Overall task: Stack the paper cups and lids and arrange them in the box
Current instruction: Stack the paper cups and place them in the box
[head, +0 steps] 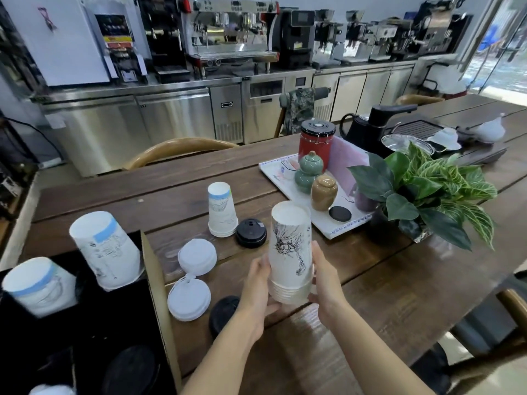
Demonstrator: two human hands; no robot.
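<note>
Box, near left: two inverted cup stacks already inside. Table, centre: white lids, black lids, small cup stack. Left hand and right hand: fingers curled around inverted dragon-print stack, steadying both sides, likely for boxing.

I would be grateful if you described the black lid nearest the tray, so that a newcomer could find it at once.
Start at the long wooden table and find the white tray of small jars. Just left of its near corner stands an upside-down stack of blue-banded cups; the black lid sits right beside its base. The lids nearer the cardboard box are white.
</note>
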